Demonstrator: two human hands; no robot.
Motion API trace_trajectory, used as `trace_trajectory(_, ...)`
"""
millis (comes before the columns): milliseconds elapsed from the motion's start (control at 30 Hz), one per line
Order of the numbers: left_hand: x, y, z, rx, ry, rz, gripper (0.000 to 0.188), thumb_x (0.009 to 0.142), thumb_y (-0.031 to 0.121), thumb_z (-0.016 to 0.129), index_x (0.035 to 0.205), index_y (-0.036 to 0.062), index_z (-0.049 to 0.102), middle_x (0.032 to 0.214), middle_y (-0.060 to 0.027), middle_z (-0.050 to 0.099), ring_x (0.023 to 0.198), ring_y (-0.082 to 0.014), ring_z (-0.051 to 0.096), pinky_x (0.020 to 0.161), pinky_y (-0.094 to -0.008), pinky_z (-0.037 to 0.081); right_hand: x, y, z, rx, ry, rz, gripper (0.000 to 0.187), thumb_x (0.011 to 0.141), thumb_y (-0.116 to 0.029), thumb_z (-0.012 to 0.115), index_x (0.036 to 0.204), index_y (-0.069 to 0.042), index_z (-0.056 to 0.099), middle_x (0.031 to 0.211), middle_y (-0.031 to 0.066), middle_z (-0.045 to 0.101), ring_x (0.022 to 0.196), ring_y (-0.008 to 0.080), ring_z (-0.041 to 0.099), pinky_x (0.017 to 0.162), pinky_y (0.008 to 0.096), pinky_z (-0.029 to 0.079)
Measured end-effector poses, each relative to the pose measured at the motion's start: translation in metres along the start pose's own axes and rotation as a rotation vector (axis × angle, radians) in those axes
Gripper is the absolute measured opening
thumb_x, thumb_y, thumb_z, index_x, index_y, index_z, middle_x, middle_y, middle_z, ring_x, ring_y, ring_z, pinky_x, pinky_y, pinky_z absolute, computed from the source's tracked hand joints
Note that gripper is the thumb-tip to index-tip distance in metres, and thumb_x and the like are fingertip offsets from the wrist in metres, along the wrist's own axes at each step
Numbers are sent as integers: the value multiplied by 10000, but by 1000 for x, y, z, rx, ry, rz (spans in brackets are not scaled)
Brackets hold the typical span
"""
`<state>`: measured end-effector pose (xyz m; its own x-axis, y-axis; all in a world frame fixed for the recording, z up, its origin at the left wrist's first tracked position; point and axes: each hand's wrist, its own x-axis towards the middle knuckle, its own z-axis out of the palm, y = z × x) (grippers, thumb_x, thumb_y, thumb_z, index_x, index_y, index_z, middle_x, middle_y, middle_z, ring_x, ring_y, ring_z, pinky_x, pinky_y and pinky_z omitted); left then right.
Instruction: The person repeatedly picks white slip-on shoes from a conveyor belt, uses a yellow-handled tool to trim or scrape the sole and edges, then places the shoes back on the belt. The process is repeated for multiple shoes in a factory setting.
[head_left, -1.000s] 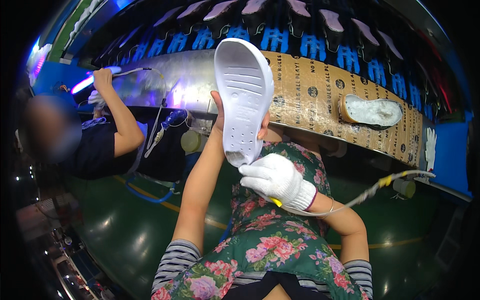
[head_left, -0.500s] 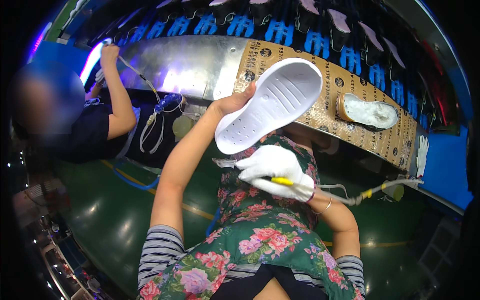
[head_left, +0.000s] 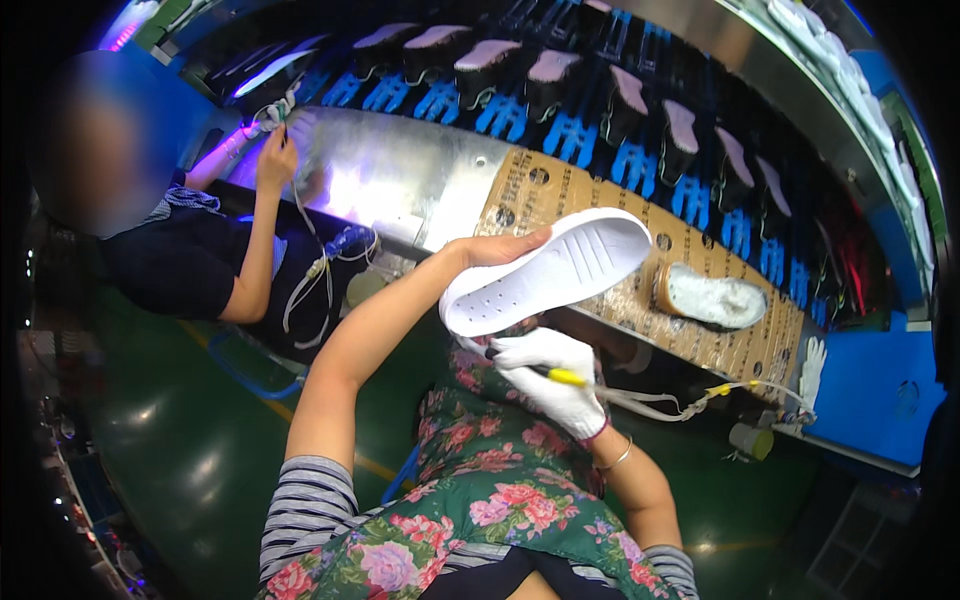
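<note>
My left hand (head_left: 505, 247) grips a white shoe sole (head_left: 570, 265) by its far edge. The sole is tilted, its inner face up, with ridges across one end and small holes at the other. Just below its near edge is my right hand (head_left: 550, 372) in a white knitted glove, closed round a slim brush (head_left: 567, 377) with a yellow band and a pale hose behind it. The brush tip is at the holed end; whether it touches the sole I cannot tell. To the right, a tan-edged shoe part (head_left: 712, 297) with a whitish face rests on cardboard.
Printed cardboard (head_left: 620, 200) covers part of the metal bench (head_left: 400, 150). Behind it stand blue racks (head_left: 570, 140) bearing several shoe parts. At left a co-worker (head_left: 210, 250) handles something with both hands. A white glove (head_left: 812, 370) hangs near a blue panel (head_left: 865, 385).
The view has shifted. The sole is lower and tilted flatter, and the gloved hand with the brush has come closer under its near edge. The co-worker's hands have moved.
</note>
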<state>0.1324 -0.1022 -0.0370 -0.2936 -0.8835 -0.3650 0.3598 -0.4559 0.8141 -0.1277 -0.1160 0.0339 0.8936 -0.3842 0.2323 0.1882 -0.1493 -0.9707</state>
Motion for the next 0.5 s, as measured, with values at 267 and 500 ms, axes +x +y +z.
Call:
trace_trajectory(267, 19, 3, 3, -607, 485, 744, 719, 1113, 549, 380, 1501, -44, 506, 1413, -242, 648, 1296, -392, 642, 1145, -530, 511, -1, 35, -28, 871, 563, 348, 238, 915, 52, 716, 1150, 32, 753, 1210, 191, 770, 1037, 252, 748, 882, 357, 610)
trace_trajectory(500, -63, -72, 46, -1156, 333, 817, 793, 1067, 644, 429, 1632, 89, 395, 1628, -253, 445, 1474, -457, 452, 1203, -668, 375, 11, 40, -14, 859, 567, 409, 224, 928, 61, 702, 1147, 45, 744, 1211, 178, 766, 1047, 251, 740, 868, 328, 603)
